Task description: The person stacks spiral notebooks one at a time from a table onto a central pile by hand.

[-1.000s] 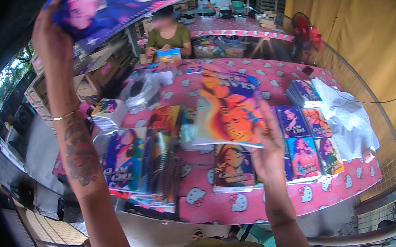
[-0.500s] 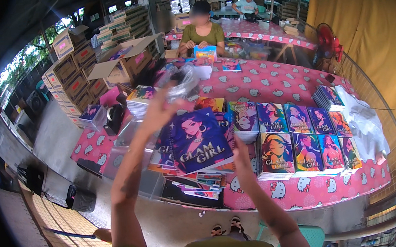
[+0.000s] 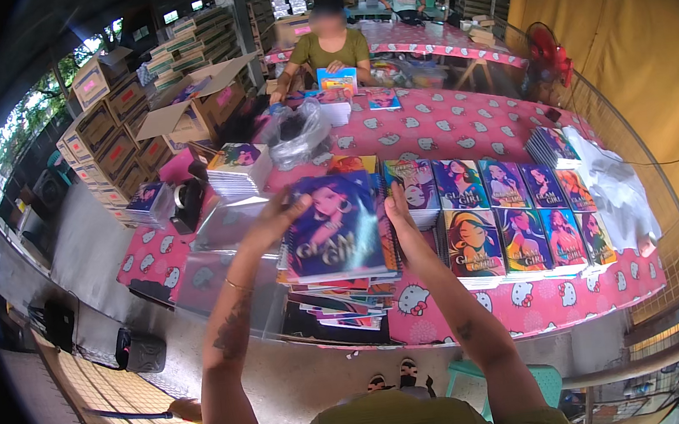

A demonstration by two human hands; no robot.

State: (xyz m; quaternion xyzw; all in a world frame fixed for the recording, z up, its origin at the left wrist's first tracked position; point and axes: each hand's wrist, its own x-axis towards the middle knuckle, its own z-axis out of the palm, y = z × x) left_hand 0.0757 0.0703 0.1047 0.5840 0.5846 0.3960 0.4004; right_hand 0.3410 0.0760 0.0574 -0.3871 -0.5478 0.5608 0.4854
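Note:
In front of me, a purple spiral notebook [image 3: 333, 233] with a cartoon woman on its cover lies over an uneven pile of notebooks [image 3: 341, 307], slightly blurred by motion. My left hand [image 3: 276, 221] grips its left edge, the thumb over the cover and the other fingers partly hidden. Along the right edge, by the coil bindings, my right hand [image 3: 403, 220] is held flat with its fingers stretched out. Just right of that hand stand neat stacks of similar notebooks [image 3: 472, 241] in two rows. Behind the pile sits a notebook with an orange cover [image 3: 351, 165].
A pink patterned table [image 3: 446, 126] carries a crumpled clear plastic bag [image 3: 296, 138], another notebook stack [image 3: 238, 171], a tape dispenser [image 3: 186, 205] and white plastic sheeting [image 3: 615, 195]. Cartons [image 3: 104, 137] stand at left. Across the table sits a co-worker [image 3: 330, 47] holding a blue book.
My left hand has come down from above the table to the notebook's left edge. The notebook has turned straighter. Across the table, the co-worker's one arm has reached out sideways.

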